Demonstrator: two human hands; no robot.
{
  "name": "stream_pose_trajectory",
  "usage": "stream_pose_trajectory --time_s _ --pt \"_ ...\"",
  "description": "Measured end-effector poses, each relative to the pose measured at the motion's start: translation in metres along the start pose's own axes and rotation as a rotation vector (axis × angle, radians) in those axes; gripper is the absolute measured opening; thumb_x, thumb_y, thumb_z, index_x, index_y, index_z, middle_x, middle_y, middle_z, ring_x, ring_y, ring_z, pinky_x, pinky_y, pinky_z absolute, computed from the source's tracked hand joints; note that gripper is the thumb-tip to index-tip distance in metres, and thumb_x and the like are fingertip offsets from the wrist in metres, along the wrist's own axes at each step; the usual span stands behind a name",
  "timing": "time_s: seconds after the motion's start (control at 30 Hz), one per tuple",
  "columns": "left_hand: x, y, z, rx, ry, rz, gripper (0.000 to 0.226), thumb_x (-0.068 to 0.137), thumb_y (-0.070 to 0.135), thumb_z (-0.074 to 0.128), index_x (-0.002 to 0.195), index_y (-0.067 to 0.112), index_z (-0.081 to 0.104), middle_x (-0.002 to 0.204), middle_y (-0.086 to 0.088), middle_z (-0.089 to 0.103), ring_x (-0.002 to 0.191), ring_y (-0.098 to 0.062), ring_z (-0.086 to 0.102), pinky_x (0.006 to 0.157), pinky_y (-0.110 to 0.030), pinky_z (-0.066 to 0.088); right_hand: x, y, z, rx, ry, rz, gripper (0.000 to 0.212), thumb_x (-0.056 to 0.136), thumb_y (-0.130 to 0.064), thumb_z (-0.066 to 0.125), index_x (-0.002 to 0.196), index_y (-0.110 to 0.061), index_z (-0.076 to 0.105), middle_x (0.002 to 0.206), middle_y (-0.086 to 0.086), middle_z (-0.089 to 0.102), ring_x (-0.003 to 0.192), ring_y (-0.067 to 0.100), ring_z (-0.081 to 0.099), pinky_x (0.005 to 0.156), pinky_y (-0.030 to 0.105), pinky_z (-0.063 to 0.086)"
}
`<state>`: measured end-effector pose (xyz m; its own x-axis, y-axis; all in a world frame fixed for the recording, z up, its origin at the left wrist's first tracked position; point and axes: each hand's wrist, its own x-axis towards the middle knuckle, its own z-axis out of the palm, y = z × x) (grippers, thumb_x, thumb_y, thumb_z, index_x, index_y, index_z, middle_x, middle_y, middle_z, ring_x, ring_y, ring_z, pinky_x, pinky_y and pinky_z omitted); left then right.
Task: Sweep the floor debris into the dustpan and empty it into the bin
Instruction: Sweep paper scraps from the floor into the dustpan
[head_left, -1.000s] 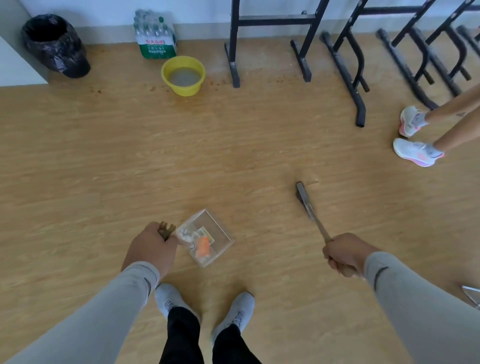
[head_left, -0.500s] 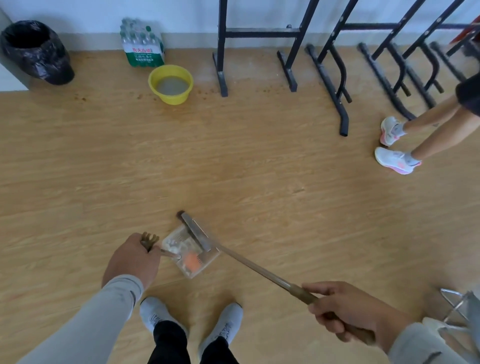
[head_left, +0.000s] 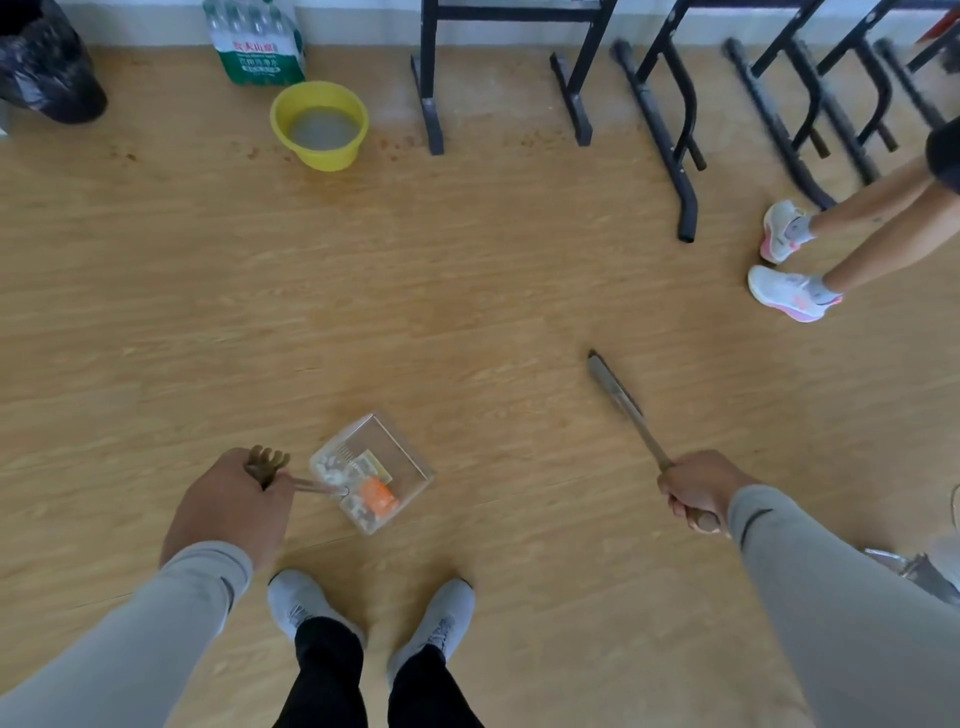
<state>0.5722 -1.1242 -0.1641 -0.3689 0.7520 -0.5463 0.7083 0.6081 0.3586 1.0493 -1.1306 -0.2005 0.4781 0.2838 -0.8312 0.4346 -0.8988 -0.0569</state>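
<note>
We have one view only, from a wide-angle camera worn on the head, looking forward and steeply down at the floor (head_left: 467, 270). Our own shoes (head_left: 306, 603) sit at the bottom edge, almost straight below the lens. The left grip (head_left: 228, 506) and the right grip (head_left: 698, 488) come in from the lower corners on grey sleeves, close to the camera. Beyond both grips the floor runs up to the wall at the top edge, where lines bend with the wide lens. There is no second view to share anything.
</note>
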Motion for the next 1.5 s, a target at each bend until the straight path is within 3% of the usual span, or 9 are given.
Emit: stream_pose_trajectory --time_s 0.13,0.37,0.5,0.6,0.77,0.97,1.1,1.3,1.5 --pt "-0.001 0.002 0.001 -0.009 0.005 0.004 0.011 0.098 0.031 0.056 0.103 0.021 0.055 0.074 -0.009 0.066 0.062 -0.03 0.064 0.058 -0.035 0.053 -0.031 0.024 0.054 -0.102 -0.11 -0.02 0.017 0.085 -0.005 0.053 0.089 0.004 0.067 0.058 0.014 0.063 0.044 0.021 0.05 0.048 0.029 0.041" --pt "-0.003 -0.001 -0.003 -0.002 0.006 -0.026 0.015 0.097 0.035 0.055 0.108 0.024 0.055 0.077 -0.005 0.067 0.067 -0.028 0.065 0.067 -0.042 0.058 -0.128 0.051 0.101 -0.043 -0.309 -0.086 0.064 0.089 0.0 0.056 0.15 -0.014 0.045 0.068 0.012 0.061 0.045 0.018 0.054 0.043 0.023 0.041" --pt "-0.002 -0.004 -0.006 0.014 -0.002 -0.028 0.015 0.097 0.035 0.054 0.104 0.023 0.057 0.078 -0.001 0.065 0.066 -0.025 0.064 0.063 -0.037 0.057 -0.162 0.049 0.054 0.07 -0.442 -0.073 0.07 0.078 -0.001 0.071 0.143 -0.022 0.058 0.058 0.017 0.055 0.04 0.02 0.048 0.042 0.023 0.032" --pt "-0.003 -0.005 -0.004 0.028 -0.004 -0.015 0.015 0.096 0.037 0.053 0.101 0.023 0.056 0.079 0.0 0.064 0.067 -0.024 0.063 0.068 -0.04 0.058 -0.177 0.049 0.012 0.197 -0.516 -0.024 0.095 0.044 -0.004 0.093 0.134 -0.018 0.066 0.066 0.022 0.052 0.043 0.021 0.043 0.039 0.025 0.032" --pt "-0.004 -0.009 -0.004 0.004 -0.016 -0.02 0.013 0.096 0.037 0.051 0.101 0.026 0.055 0.077 0.0 0.066 0.065 -0.025 0.067 0.067 -0.041 0.06 -0.16 0.038 0.007 0.198 -0.333 -0.096 0.055 0.089 0.005 0.067 0.139 -0.019 0.061 0.063 0.018 0.05 0.043 0.021 0.04 0.04 0.024 0.032" --pt "-0.002 -0.016 0.002 -0.011 -0.003 -0.003 0.012 0.096 0.037 0.051 0.099 0.026 0.055 0.075 0.0 0.066 0.064 -0.025 0.066 0.065 -0.041 0.059 -0.108 0.02 0.007 0.186 -0.03 -0.089 0.058 0.093 0.006 0.058 0.147 -0.015 0.052 0.055 0.013 0.05 0.041 0.02 0.042 0.041 0.024 0.032" --pt "-0.001 -0.016 0.006 -0.007 0.019 0.005 0.011 0.096 0.036 0.054 0.101 0.026 0.055 0.077 -0.001 0.065 0.067 -0.026 0.064 0.066 -0.04 0.057 -0.064 0.024 0.001 0.046 0.065 -0.006 0.024 0.092 0.0 0.054 0.113 0.003 0.065 0.056 0.015 0.054 0.05 0.023 0.045 0.05 0.033 0.038" --pt "0.0 -0.011 0.006 -0.015 0.03 0.015 0.011 0.096 0.035 0.055 0.1 0.024 0.055 0.079 -0.003 0.065 0.067 -0.028 0.063 0.068 -0.043 0.058 -0.062 0.023 0.055 -0.155 -0.111 0.065 0.013 0.087 -0.003 0.051 0.085 0.003 0.063 0.052 0.012 0.058 0.036 0.018 0.043 0.043 0.023 0.034" --pt "-0.001 -0.014 0.008 -0.012 0.036 0.018 0.011 0.096 0.036 0.056 0.101 0.026 0.054 0.077 -0.006 0.066 0.065 -0.031 0.065 0.067 -0.045 0.059 -0.112 0.046 0.087 -0.3 -0.217 -0.089 0.04 0.087 -0.008 0.051 0.126 -0.008 0.057 0.068 0.009 0.065 0.052 0.02 0.056 0.05 0.027 0.046"
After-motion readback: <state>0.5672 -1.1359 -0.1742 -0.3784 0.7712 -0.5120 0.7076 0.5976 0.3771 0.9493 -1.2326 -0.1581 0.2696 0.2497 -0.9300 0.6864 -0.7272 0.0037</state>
